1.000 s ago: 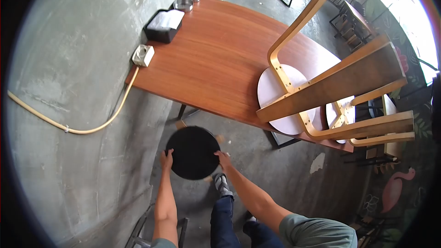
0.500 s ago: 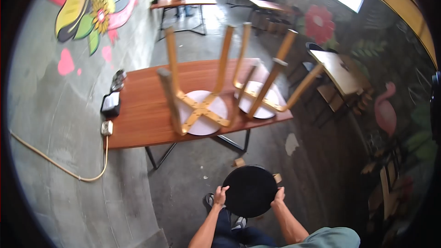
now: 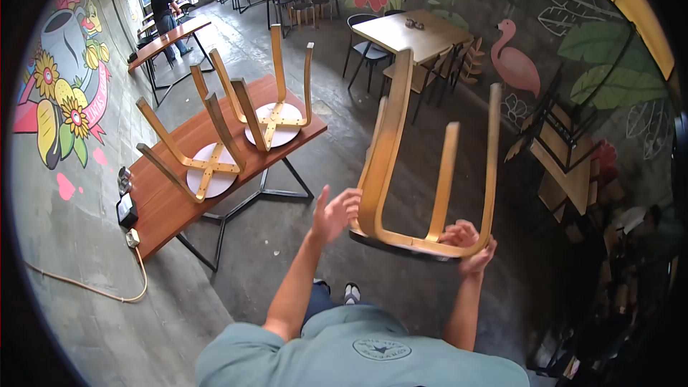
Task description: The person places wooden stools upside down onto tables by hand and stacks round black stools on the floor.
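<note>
An upside-down wooden stool (image 3: 383,193) with a dark seat and bent legs pointing up is in front of me, off the floor. My right hand (image 3: 474,252) grips it at the seat's right edge, by the base of a leg. My left hand (image 3: 333,215) is open, fingers spread, at the stool's left side; whether its fingertips touch the leg I cannot tell. On the brown table (image 3: 154,208) to the left rest two more upturned stools with pale seats, a nearer stool (image 3: 213,170) and a farther stool (image 3: 274,125).
A napkin box (image 3: 127,210) and a socket with a cable (image 3: 132,238) sit at the table's wall end. Ahead right stands a light wooden table (image 3: 408,34) with chairs. More furniture (image 3: 566,165) lines the right wall. A person (image 3: 165,11) stands at a far table.
The stool has gone from seat-up, held low by both hands, to legs-up and higher. My left hand has opened. My view has turned right.
</note>
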A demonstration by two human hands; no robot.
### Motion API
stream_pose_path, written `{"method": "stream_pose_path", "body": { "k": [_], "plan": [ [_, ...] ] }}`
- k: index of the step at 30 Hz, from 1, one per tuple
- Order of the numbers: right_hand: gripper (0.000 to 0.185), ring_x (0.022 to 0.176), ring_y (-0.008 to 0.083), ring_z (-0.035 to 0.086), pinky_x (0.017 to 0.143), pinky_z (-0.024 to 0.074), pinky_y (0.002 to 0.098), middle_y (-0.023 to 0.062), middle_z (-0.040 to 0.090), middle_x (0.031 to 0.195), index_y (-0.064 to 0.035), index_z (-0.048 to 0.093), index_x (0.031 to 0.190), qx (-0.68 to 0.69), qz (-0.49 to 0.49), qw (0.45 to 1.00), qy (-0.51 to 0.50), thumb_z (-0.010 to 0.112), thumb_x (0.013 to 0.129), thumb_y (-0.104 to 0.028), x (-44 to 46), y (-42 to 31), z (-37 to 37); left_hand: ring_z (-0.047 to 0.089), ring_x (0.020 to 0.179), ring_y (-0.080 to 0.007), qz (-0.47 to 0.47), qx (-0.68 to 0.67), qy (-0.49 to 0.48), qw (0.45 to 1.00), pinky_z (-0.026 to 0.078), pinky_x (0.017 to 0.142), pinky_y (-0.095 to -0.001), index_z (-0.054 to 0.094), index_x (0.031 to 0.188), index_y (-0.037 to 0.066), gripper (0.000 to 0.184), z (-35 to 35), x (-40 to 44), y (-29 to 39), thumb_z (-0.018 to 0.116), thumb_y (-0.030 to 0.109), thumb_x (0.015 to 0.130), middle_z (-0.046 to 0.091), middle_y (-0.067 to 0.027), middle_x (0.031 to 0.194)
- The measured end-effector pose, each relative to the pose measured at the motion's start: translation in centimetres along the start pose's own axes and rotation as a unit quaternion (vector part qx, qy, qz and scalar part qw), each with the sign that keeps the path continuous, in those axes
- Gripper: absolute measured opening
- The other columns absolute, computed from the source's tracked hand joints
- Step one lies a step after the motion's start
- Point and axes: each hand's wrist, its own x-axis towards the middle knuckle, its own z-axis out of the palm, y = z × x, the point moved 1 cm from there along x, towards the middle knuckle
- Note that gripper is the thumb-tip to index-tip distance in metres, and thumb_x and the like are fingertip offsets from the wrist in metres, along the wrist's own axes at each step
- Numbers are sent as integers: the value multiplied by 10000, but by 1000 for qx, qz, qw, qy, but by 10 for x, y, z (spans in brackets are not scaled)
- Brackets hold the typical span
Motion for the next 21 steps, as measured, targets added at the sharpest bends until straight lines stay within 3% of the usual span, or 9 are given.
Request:
{"method": "stream_pose_path", "body": {
  "k": [1,2,3,5,6,9,13,16,21],
  "plan": [
    [749,1002,308,562,805,483,436,211,607,866,3,510,1077,-6,27,999,34,459,744,-666,-5,-21,36,579,1013,-202,-19,58,7,998,424,916,-355,480,1172,9,767,15,10,3,275,681,862,589,-166,1059],
    [781,837,264,632,708,532,401,189,601,781,24,407,1207,10,-33,997,69,521,763,-609,-5,-27,64,605,913,-194,-12,83,-12,996,465,833,-342,497,1145,7,713,43,19,7,328,644,872,607,-155,993],
    [781,837,264,632,708,532,401,189,601,781,24,407,1207,13,-28,997,67,521,763,-609,-10,-31,53,631,814,-186,-2,110,-31,993,505,751,-330,515,1119,5,661,66,27,5,380,607,882,624,-144,928],
    [508,552,208,624,500,532,323,140,580,638,20,484,1040,-194,-13,981,5,589,796,-413,-8,-29,17,599,555,-139,-87,215,21,972,485,494,-267,600,964,7,419,26,42,-30,574,415,871,619,-86,708],
    [229,356,171,533,350,468,265,98,533,507,-2,507,846,-218,-33,975,6,597,794,-207,-12,-13,-4,552,478,-112,-40,296,76,951,441,424,-250,616,867,8,309,17,33,-52,638,315,836,584,-52,624],
    [121,370,173,540,346,477,291,86,498,458,-23,467,680,-255,-25,966,35,576,720,-55,-43,26,-29,505,420,-70,37,338,173,924,412,374,-231,613,674,0,219,-3,-24,-100,744,159,748,530,-2,524],
    [99,369,175,539,347,468,284,80,503,463,-5,470,627,-231,44,972,4,552,655,41,-36,58,-25,496,395,-71,85,316,242,913,404,347,-227,609,662,4,169,-29,-86,-115,705,105,759,531,-6,506],
    [98,372,172,539,359,461,281,72,503,465,14,489,614,-249,88,961,-82,564,641,71,-11,77,12,479,359,-92,130,269,330,895,383,341,-225,480,529,73,298,-39,-130,-103,686,35,742,483,-6,436],
    [122,382,179,550,359,459,286,75,514,477,16,490,611,-224,147,933,-239,604,607,59,21,132,73,475,361,-96,244,235,439,832,380,339,-220,457,535,88,289,-47,-215,-78,673,1,706,461,12,478]
  ]
}}
